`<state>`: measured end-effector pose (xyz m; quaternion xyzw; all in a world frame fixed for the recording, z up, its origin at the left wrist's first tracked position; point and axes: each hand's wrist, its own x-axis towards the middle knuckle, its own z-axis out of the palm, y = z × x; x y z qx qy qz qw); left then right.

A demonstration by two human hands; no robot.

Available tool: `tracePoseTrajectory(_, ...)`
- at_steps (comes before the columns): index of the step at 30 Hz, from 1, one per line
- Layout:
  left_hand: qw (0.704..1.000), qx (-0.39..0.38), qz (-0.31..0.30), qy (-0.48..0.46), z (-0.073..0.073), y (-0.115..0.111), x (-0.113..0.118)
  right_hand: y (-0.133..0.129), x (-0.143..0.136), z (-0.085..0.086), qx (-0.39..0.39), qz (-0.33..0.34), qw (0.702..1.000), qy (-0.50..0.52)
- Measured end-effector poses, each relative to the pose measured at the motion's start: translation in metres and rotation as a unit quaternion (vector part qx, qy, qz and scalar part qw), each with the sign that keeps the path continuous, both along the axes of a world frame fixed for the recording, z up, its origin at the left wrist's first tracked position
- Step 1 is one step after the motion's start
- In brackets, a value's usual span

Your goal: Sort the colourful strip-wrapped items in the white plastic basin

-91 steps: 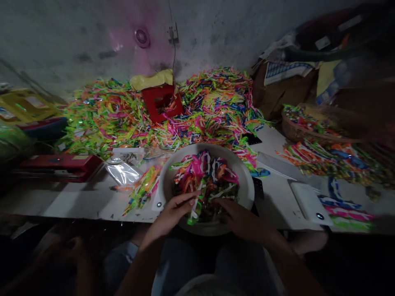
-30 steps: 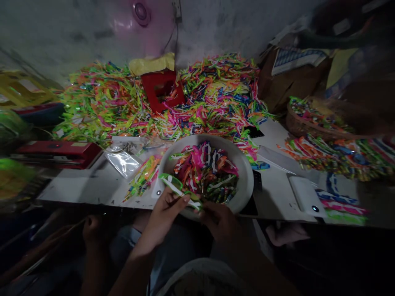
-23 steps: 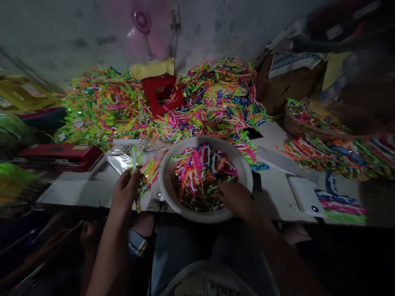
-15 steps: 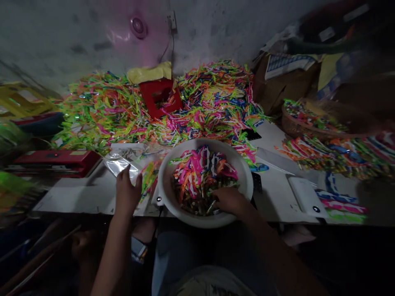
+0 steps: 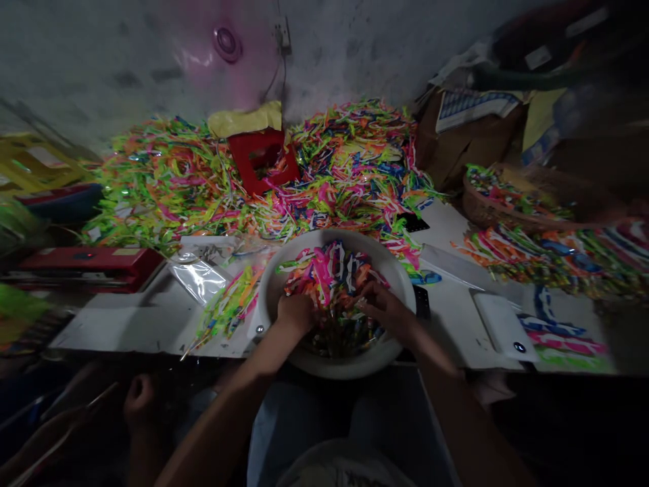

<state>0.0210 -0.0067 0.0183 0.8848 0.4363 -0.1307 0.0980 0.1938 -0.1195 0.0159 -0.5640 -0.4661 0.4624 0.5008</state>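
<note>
Fingers of the left hand [image 5: 295, 313] dip among the bright plastic strips [image 5: 323, 272] in the basin [image 5: 339, 370], mostly hidden — I cannot tell whether they pinch one. Those of the right hand [image 5: 389, 312] curl in over the same strips, their grip unclear too. Plenty lies jumbled beneath them, while a loose bunch [image 5: 230, 301] sits left of the fingers and a neater row [image 5: 562, 251] farther right. Beyond them spreads a big, unsorted heap [image 5: 355, 152]. The rim rings both hands closely — tabletop [image 5: 451, 325] to their right looks roomier.
</note>
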Motion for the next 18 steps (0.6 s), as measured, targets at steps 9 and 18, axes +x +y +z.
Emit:
tracePoseTrajectory(9, 0.997, -0.024, 0.029, -0.064, 0.015, -0.013, -0.025, 0.004, 0.000, -0.012, 0.020, -0.037, 0.999, -0.010)
tracePoseTrajectory(18, 0.984, -0.068, 0.047, -0.155, 0.017, -0.024, -0.039, -0.001, -0.009, -0.009, 0.037, -0.011, 0.985, -0.169)
